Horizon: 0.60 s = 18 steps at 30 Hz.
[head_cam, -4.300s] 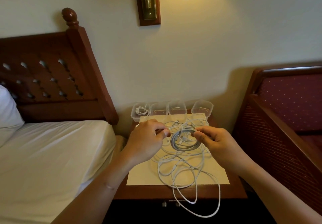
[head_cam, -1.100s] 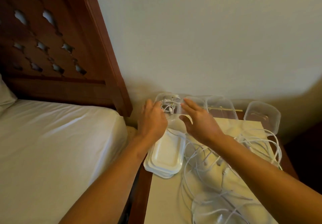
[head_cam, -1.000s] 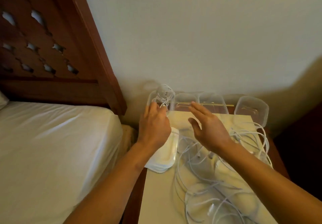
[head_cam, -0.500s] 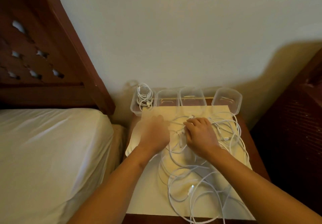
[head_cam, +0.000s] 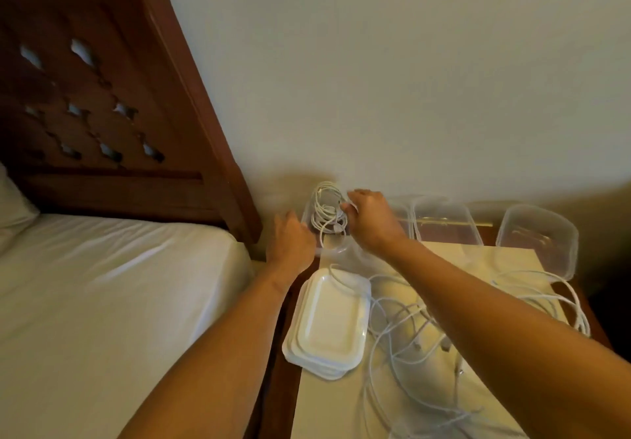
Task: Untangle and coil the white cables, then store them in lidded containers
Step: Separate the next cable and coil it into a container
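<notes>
A coiled white cable [head_cam: 326,213] sticks up out of the leftmost clear container [head_cam: 307,223] at the back of the nightstand. My right hand [head_cam: 374,221] reaches over the container, and its fingertips pinch the coil's right side. My left hand [head_cam: 290,239] rests against the container's left wall with its fingers pointing up. A stack of white lids [head_cam: 329,322] lies on the mat's left edge. Tangled white cables [head_cam: 409,332] spread over the cream mat [head_cam: 341,404], partly under my right forearm.
More clear containers [head_cam: 444,221] [head_cam: 539,240] line the wall at the back of the nightstand. A bed with a white sheet [head_cam: 119,285] and a dark wooden headboard [head_cam: 119,97] stands close on the left.
Both hands left the tangle on the mat and reached back to the leftmost container and its coil. The view swung left.
</notes>
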Each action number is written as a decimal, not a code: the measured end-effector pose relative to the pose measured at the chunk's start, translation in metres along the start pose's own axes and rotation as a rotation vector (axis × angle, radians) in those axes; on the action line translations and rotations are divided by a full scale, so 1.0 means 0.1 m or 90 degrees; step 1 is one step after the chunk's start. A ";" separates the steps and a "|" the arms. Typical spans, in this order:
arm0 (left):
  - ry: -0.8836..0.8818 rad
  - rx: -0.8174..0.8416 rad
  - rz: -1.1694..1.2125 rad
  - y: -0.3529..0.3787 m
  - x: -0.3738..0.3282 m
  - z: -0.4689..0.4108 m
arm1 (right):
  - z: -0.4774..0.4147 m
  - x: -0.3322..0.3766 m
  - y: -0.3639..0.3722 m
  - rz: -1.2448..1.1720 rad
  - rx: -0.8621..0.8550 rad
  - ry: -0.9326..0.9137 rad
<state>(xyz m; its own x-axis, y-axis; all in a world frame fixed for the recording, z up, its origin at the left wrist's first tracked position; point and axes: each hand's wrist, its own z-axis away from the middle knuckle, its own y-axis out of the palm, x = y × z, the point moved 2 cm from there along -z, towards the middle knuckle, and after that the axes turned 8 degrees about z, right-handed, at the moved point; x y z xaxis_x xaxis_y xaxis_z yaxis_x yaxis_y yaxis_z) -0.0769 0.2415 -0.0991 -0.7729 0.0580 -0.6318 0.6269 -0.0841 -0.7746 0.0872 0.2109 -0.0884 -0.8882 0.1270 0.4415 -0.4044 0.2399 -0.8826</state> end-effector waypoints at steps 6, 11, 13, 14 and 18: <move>-0.023 0.018 0.026 0.15 0.21 -0.17 | -0.59 0.01 0.25 -0.039 0.067 0.018; 0.011 -0.009 0.026 0.24 0.28 -0.16 | -0.72 0.00 0.39 -0.030 0.014 0.032; 0.005 0.003 0.027 0.25 0.28 -0.17 | -0.75 -0.02 0.40 -0.056 0.009 0.043; 0.002 0.010 0.025 0.24 0.27 -0.17 | -0.75 -0.03 0.38 -0.074 0.006 0.043; 0.016 -0.033 0.025 0.11 0.18 -0.15 | -0.68 0.06 0.11 -0.142 -0.046 0.047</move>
<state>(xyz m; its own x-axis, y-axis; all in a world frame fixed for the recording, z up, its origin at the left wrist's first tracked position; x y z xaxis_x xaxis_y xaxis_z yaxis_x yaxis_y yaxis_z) -0.0824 0.2562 -0.1194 -0.7458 0.0801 -0.6613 0.6609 -0.0356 -0.7496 0.0920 0.2796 -0.0848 -0.7592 0.1323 0.6373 -0.5699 0.3379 -0.7490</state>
